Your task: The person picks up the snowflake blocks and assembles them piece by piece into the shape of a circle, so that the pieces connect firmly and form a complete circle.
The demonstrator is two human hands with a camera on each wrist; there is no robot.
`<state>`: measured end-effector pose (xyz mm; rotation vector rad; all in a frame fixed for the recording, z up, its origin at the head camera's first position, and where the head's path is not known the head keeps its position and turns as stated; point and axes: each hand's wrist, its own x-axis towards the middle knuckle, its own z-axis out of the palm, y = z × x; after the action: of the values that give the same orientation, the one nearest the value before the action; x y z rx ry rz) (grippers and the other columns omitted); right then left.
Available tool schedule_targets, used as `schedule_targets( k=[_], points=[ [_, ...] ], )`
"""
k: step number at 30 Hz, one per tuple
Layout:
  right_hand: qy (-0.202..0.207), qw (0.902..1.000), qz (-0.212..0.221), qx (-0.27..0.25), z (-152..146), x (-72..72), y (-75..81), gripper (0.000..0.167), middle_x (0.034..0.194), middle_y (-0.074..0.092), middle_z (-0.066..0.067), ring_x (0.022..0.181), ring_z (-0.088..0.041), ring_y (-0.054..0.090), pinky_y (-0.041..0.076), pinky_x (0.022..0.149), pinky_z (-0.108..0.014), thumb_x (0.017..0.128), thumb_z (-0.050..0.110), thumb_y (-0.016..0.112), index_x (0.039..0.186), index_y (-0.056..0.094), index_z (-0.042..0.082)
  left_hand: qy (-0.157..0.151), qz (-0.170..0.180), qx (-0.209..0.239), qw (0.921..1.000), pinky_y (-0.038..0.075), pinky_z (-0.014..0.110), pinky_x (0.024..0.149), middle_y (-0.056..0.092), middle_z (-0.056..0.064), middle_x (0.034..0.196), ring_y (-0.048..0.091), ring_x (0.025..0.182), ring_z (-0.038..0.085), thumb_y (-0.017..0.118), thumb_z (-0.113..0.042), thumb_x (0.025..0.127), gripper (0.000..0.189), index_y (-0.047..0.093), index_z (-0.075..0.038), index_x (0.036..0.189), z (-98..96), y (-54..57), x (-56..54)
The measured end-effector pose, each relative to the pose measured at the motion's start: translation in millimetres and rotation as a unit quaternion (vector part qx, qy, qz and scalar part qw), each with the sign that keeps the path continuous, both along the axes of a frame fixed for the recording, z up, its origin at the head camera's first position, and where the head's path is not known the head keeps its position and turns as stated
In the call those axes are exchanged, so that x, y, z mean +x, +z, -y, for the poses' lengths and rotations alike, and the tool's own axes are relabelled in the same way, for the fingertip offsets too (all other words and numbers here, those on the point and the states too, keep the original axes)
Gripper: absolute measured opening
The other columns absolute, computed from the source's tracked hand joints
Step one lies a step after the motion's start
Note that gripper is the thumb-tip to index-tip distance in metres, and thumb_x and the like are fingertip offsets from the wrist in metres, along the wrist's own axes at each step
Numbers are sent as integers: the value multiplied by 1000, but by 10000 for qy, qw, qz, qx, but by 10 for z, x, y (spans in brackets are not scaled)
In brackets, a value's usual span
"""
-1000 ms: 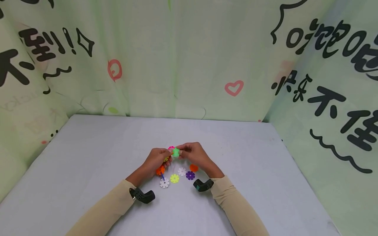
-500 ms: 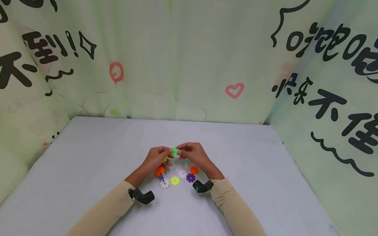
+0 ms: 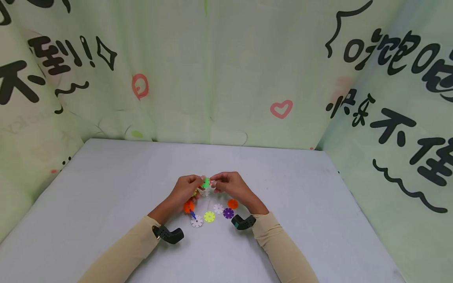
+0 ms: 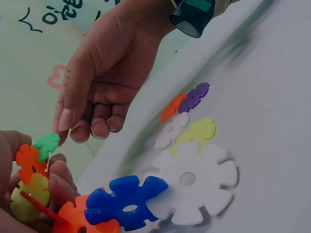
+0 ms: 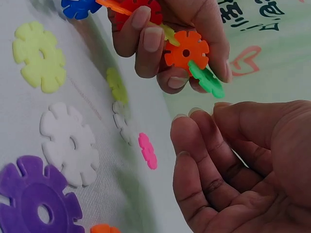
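My left hand (image 3: 187, 186) grips a chain of notched plastic flower discs, slotted into one another. At its top end a green disc (image 5: 208, 80) is joined to an orange disc (image 5: 187, 51) between my left fingers. Further down come a yellow disc (image 4: 31, 199), a red disc (image 5: 146, 14), another orange one and a blue disc (image 4: 121, 191), which overlaps a large white disc (image 4: 204, 194). Just right of the green disc, my right hand (image 3: 230, 184) has its fingers loosely bent, with nothing between thumb and fingertips.
Loose discs lie on the white-covered table (image 3: 283, 204) below the hands: yellow (image 3: 209, 216), white (image 3: 218, 208), purple (image 3: 228, 213) and orange (image 3: 232, 204). Past the hands, the right wrist view shows pink (image 5: 147, 151), white (image 5: 122, 124) and yellow (image 5: 116, 85) discs. A printed curtain surrounds the table.
Both hands were at the green disc a second ago; now the right fingertips stand apart from it. My left hand has shifted slightly left with the chain.
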<state>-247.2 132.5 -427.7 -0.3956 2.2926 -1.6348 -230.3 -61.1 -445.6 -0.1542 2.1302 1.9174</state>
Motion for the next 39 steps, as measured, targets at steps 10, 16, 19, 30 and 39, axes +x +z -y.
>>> schedule_targets(
  k=[10,16,19,30,39],
  points=[
    [-65,9987,-104,486,-4,-56,-33,22,102,70,-11,89,-22,67,52,84,-32,95,10,62,113,69,0,141,259,-118,9995,38,23,47,48,5,63,43,49,16,57,-45,96,40,60,-5,97,56,38,-6],
    [-112,9937,-498,1002,8,-127,-72,20,101,69,-4,89,-19,61,51,79,-30,93,10,65,111,71,3,210,371,-118,9990,39,23,48,49,6,63,43,49,16,55,-40,98,35,62,-6,106,59,40,-7],
    [-6,9905,-697,1188,30,-162,-90,20,102,69,-3,90,-19,60,51,79,-30,92,9,66,110,71,4,229,346,-74,9991,38,23,47,50,6,63,43,48,16,54,-38,99,35,63,-6,109,61,40,-3],
    [36,9892,-823,1212,143,-338,-152,19,106,69,-4,92,-19,61,52,80,-28,93,8,65,110,71,2,361,347,109,9987,39,23,48,53,7,73,46,51,17,53,-38,99,35,64,-6,106,103,8,-21],
    [-62,9837,-883,1562,208,-358,-215,18,103,69,-5,90,-18,60,51,83,-30,92,5,65,108,71,3,379,337,153,9986,40,22,48,55,8,73,46,51,17,53,-39,99,35,62,-5,105,133,-18,-27]
  ],
)
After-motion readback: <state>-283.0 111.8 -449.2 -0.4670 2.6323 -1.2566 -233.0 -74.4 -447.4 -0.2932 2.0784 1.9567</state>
